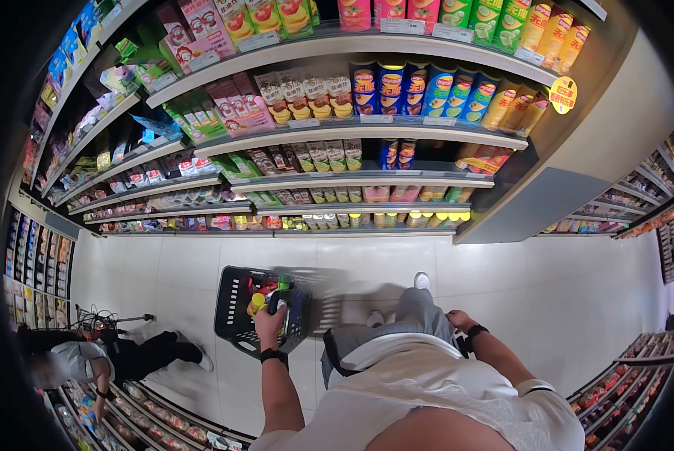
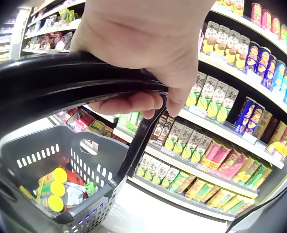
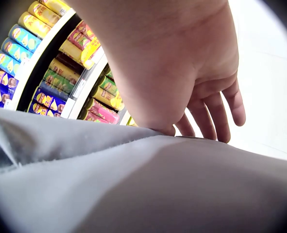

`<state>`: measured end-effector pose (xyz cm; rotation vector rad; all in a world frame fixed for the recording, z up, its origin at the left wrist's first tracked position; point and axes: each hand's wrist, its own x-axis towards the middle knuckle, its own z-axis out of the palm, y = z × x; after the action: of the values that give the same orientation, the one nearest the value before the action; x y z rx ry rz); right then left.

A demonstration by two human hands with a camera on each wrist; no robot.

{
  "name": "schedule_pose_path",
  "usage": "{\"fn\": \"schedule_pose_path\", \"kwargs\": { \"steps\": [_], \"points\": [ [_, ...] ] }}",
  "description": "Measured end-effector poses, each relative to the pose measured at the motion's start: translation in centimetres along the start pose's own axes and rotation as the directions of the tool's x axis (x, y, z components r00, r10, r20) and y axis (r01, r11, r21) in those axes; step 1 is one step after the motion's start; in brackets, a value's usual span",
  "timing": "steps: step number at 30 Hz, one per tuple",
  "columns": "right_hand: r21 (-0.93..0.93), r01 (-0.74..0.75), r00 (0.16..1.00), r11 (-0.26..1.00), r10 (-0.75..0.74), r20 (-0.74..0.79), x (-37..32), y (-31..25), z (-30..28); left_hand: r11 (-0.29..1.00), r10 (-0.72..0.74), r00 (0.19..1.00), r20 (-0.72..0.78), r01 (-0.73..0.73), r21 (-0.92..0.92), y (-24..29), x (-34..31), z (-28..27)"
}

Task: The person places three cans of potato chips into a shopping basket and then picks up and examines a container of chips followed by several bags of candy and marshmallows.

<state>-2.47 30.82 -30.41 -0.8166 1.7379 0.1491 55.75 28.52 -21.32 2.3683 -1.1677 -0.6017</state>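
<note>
No text is legible. The round yellow tag at the right end of the grey metal shelf bears red characters, too small to read. The white price labels along its front edge are likewise unreadable.

left hand: we see its fingers curled round the black handle, knuckles uppermost.
handle: we trace it arcing in from the left under the fingers, then dropping to the basket rim.
basket: grey slotted wall, hanging below the hand.
contents: yellow-lidded packs among wrappers.
shelves: we see rows of snack boxes and tubes at the right.
</note>
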Motion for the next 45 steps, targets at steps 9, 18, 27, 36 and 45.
{"fn": "schedule_pose_path", "kwargs": {
  "steps": [9,18,27,36,45],
  "points": [
    [0.05,0.026,1.0,0.998,-0.027,0.006,0.9,1.5,0.3,0.992,-0.032,0.999,0.02,0.029,0.125,-1.6,-0.5,0.5],
    [0.094,0.043,0.999,0.995,-0.042,-0.008,1.6,0.6,0.5,0.996,-0.027,0.997,0.077,0.02,0.087,-0.7,0.9,0.1],
    [0.117,0.048,0.999,0.992,-0.046,-0.024,1.1,0.3,0.2,0.743,0.652,0.692,-0.31,-0.664,0.081,13.9,11.3,-0.9],
    [0.23,-0.099,0.995,0.968,0.091,0.046,3.2,3.4,-2.2,0.421,0.882,0.287,-0.374,-0.837,0.35,44.6,26.3,-7.5],
    [0.387,-0.109,0.99,0.915,0.067,0.122,6.6,-1.7,-4.7,0.472,0.685,0.711,0.157,-0.597,0.649,52.0,32.5,-10.0]
  ]
}}
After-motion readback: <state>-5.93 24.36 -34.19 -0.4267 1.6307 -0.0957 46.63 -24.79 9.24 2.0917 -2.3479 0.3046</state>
